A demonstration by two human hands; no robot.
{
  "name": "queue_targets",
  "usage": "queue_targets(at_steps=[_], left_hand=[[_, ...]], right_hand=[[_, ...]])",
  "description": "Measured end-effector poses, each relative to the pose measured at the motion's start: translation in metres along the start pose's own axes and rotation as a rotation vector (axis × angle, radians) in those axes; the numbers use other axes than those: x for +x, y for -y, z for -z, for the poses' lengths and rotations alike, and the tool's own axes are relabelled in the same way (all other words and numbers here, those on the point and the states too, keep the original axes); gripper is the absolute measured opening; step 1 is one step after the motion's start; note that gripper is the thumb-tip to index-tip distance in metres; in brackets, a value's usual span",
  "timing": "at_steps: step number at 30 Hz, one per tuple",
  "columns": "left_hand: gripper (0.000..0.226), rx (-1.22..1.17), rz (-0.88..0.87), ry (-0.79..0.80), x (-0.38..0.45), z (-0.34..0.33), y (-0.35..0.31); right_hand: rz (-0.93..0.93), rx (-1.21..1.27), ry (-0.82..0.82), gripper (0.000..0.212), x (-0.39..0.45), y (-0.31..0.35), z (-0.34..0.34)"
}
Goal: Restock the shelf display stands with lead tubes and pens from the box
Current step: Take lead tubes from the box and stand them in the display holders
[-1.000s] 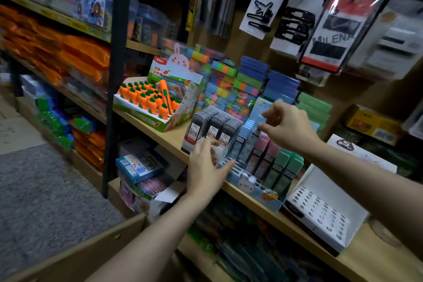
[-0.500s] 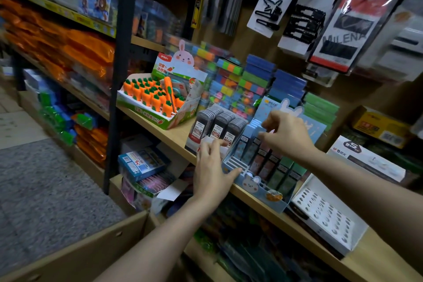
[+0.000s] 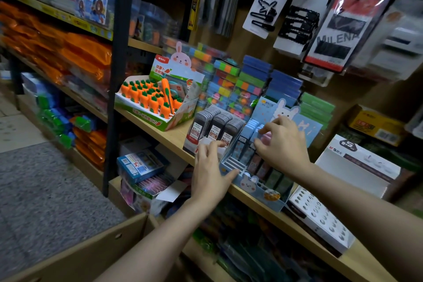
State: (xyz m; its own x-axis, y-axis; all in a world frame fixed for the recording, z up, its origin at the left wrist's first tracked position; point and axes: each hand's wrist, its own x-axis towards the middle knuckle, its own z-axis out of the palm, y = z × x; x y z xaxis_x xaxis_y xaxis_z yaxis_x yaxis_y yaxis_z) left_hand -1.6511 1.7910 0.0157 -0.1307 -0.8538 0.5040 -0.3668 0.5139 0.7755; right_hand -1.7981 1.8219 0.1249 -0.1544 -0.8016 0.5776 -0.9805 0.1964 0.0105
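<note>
A light-blue rabbit display stand [image 3: 256, 188] sits on the wooden shelf [image 3: 174, 137]. It holds rows of blue, pink and green lead tubes [image 3: 250, 127]. My left hand [image 3: 209, 174] grips the stand's front left corner, thumb on the front wall and fingers over the side. My right hand [image 3: 285, 144] reaches down into the stand, its curled fingertips pinching the top of a tube in the blue and pink rows. Left of the stand is a display of dark grey lead tubes [image 3: 215, 125]. The cardboard box [image 3: 91, 252] is open at the lower left.
A white pen stand [image 3: 320, 215] with empty holes lies right of the blue stand. A carrot-eraser display [image 3: 151, 101] stands to the left, stacked coloured packs behind, hanging hair-clip cards above. A black shelf post [image 3: 114, 89] rises at left; grey carpet covers the floor.
My right hand has come down from above the stand onto the tube tops. My left hand has stayed at the stand's front left corner.
</note>
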Motion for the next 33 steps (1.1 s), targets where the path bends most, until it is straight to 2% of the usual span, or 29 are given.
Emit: queue_targets(at_steps=[3,8,10,14,19,22,24,26,28,30,33], left_hand=[[0.067,-0.008,0.003,0.017,-0.001,0.001,0.001],[0.070,-0.010,0.001,0.064,-0.004,0.003,0.003],[0.070,-0.002,-0.001,0.080,-0.004,0.005,0.003],[0.065,0.003,0.005,0.090,-0.005,0.007,-0.003],[0.041,0.039,-0.164,0.093,-0.020,0.005,-0.019],[0.038,0.088,-0.328,0.219,-0.036,0.000,-0.030],[0.050,0.196,-0.407,0.376,-0.049,-0.004,-0.033],[0.066,0.403,-0.457,0.545,-0.059,-0.007,-0.031],[0.077,0.573,-0.471,0.652,-0.066,-0.007,-0.029],[0.080,0.626,-0.460,0.672,-0.069,-0.006,-0.027],[0.076,0.626,-0.445,0.623,-0.067,-0.009,-0.030]], right_hand=[[0.057,-0.002,0.012,0.042,-0.005,0.000,0.001],[0.155,-0.217,0.147,0.057,-0.009,0.006,0.001],[0.139,-0.141,0.130,0.059,-0.009,0.002,0.012],[0.105,0.215,0.003,0.051,-0.030,-0.029,0.046],[0.103,0.229,0.057,0.034,-0.103,-0.074,0.064],[0.062,0.195,0.212,0.020,-0.136,-0.091,0.052],[0.006,0.147,0.315,0.031,-0.146,-0.096,0.040],[-0.029,0.065,0.390,0.049,-0.146,-0.092,0.030],[-0.030,-0.022,0.473,0.061,-0.143,-0.086,0.021],[-0.011,-0.053,0.526,0.066,-0.144,-0.084,0.016],[0.058,0.007,0.510,0.063,-0.153,-0.094,0.016]])
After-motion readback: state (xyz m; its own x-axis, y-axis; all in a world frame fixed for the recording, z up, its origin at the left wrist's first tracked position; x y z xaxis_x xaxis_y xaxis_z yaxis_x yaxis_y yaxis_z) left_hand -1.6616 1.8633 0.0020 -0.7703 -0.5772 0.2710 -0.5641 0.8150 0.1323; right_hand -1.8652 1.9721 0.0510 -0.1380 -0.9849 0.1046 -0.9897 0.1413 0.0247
